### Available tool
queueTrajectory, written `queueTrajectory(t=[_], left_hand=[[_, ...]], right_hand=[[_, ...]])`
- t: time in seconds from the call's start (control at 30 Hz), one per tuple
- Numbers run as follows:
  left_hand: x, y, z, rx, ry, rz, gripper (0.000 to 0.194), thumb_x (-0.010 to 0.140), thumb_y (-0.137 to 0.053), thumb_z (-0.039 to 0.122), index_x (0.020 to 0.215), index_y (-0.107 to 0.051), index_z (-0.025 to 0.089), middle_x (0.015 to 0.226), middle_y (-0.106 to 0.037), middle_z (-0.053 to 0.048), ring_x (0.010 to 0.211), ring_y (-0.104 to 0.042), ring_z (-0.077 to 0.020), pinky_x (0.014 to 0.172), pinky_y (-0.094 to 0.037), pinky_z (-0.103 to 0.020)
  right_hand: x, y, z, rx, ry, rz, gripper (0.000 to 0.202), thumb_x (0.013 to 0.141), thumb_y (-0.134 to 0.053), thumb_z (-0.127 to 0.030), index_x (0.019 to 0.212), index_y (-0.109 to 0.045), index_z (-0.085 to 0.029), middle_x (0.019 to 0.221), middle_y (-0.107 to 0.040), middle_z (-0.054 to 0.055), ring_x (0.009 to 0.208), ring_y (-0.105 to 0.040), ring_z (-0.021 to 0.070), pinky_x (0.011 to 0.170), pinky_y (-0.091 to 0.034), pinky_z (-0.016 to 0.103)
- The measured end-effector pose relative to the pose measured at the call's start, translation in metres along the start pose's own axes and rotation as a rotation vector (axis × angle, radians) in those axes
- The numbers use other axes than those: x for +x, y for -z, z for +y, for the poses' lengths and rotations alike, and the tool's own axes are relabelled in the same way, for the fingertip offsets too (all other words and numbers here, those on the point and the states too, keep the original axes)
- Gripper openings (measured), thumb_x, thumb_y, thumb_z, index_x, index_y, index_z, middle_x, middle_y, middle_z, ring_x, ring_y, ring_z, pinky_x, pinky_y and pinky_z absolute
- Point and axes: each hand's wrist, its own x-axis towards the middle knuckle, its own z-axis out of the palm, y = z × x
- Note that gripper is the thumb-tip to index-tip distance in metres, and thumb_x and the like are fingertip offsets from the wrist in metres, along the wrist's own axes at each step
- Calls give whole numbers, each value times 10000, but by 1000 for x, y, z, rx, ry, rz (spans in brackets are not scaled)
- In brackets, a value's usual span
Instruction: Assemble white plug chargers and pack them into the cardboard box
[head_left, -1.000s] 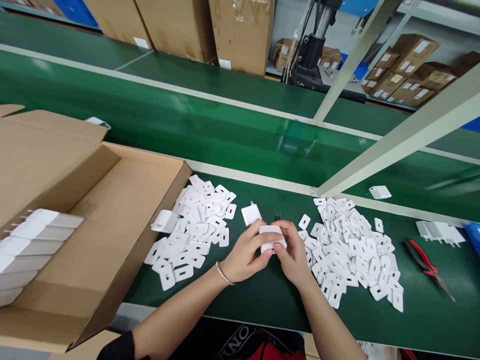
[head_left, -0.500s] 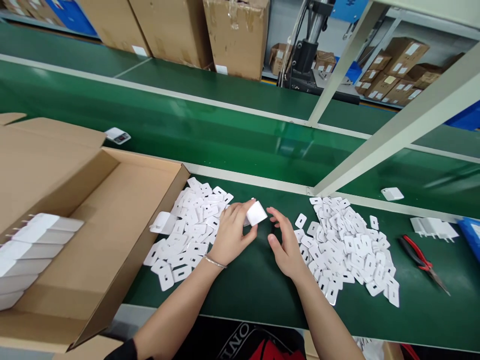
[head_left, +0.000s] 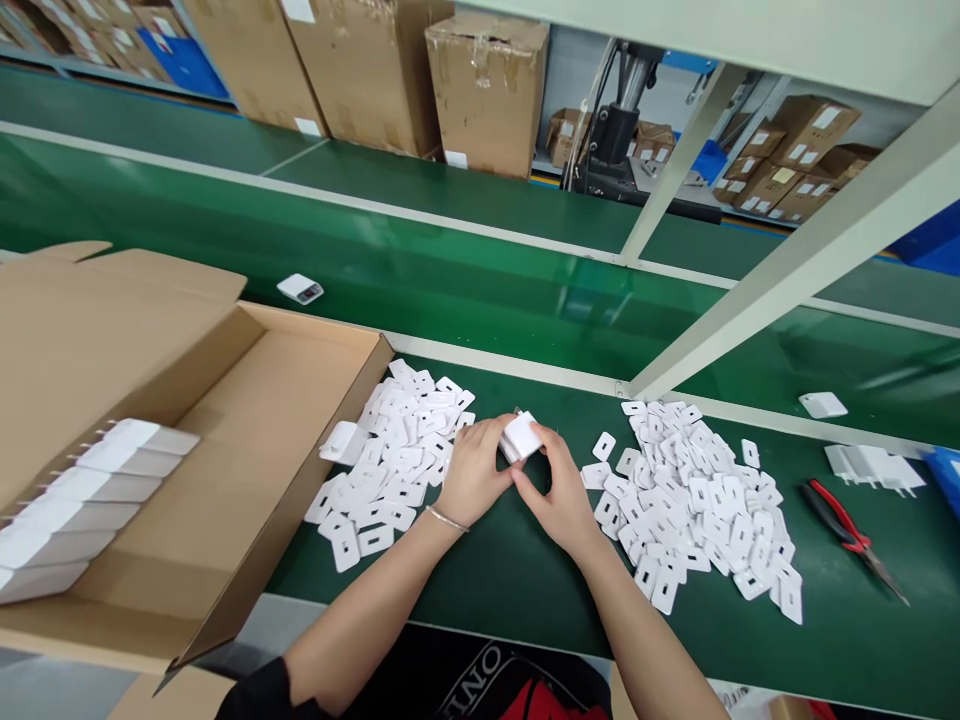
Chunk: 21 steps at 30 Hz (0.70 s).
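Observation:
Over the green bench [head_left: 510, 590], my left hand [head_left: 476, 465] holds a white charger [head_left: 522, 436] between thumb and fingers. From the other side, my right hand [head_left: 561, 490] closes its thumb and fingertips on the same charger. Prongs stick up at its far end, partly hidden by my fingers. Beside my left hand spreads a pile of white slotted cover plates [head_left: 405, 450], with another charger [head_left: 345, 442] lying at its left edge. A second pile of cover plates [head_left: 682, 500] lies to the right of my right hand.
An open cardboard box [head_left: 300, 400] at the left holds a row of white chargers [head_left: 112, 490]. Red-and-black pliers [head_left: 855, 540] and several chargers [head_left: 874, 465] lie at the right. A slanted metal post [head_left: 780, 255] rises behind the right pile. A small scale [head_left: 300, 289] stands beyond the box.
My right hand has moved left and come onto the charger that my left hand holds. The whole view has shifted slightly.

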Motion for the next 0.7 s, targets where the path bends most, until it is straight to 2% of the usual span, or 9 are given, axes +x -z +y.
queueTrajectory(t=[0.1,0.23,0.3,0.4,0.47,0.53,0.63,0.7], left_hand=[[-3,-3,12,-142,69,48,446,907,-707,265,1323,-547,236,1209,-720,-72,998,-741,-251,817,-592,-372],[-4,-3,25,-149,121,35,470,927,-716,298,1359,-535,262,1211,-671,-61,874,-734,-209,701,-592,-319],[-3,0,31,-152,100,5,477,943,-684,273,1390,-519,262,1246,-621,-82,894,-721,-211,720,-602,-331],[-5,5,41,-251,31,-13,575,930,-628,167,1465,-447,273,1315,-548,-110,1048,-686,-235,877,-613,-394],[-6,7,47,-403,-16,-3,654,911,-627,128,1499,-392,290,1357,-521,-118,1121,-654,-236,1005,-576,-440],[-6,6,50,-610,-11,18,691,915,-654,146,1510,-350,318,1392,-500,-114,1087,-651,-207,1044,-553,-447],[2,2,49,-935,95,23,693,916,-742,295,1485,-351,345,1362,-484,-89,934,-655,-150,901,-597,-379],[10,2,47,-1067,177,7,738,860,-819,397,1457,-389,343,1326,-475,-74,895,-653,-139,778,-601,-313]], right_hand=[[0,-2,-2,61,20,61,541,982,-630,-269,1491,-449,-277,1454,-548,138,1357,-567,287,1101,-548,511],[-3,-7,-2,191,6,98,613,944,-679,-266,1503,-429,-276,1483,-504,143,1393,-546,287,1082,-580,484],[-4,-9,0,277,-52,146,579,955,-688,-303,1481,-450,-276,1477,-518,143,1372,-575,283,1071,-590,477],[-3,-9,2,431,-139,239,514,982,-676,-372,1451,-486,-281,1478,-549,140,1332,-624,276,1046,-604,465],[-2,-4,2,535,-155,305,498,983,-683,-401,1435,-511,-284,1464,-581,135,1303,-647,272,1037,-604,459],[1,3,1,627,-152,346,498,965,-714,-413,1415,-543,-284,1420,-630,124,1264,-670,266,1045,-594,460],[3,11,-3,720,-131,336,491,931,-763,-412,1373,-592,-284,1359,-679,109,1221,-690,265,1036,-593,458],[3,12,-5,740,-103,312,477,928,-769,-401,1361,-604,-288,1344,-690,104,1209,-696,261,1017,-601,446]])
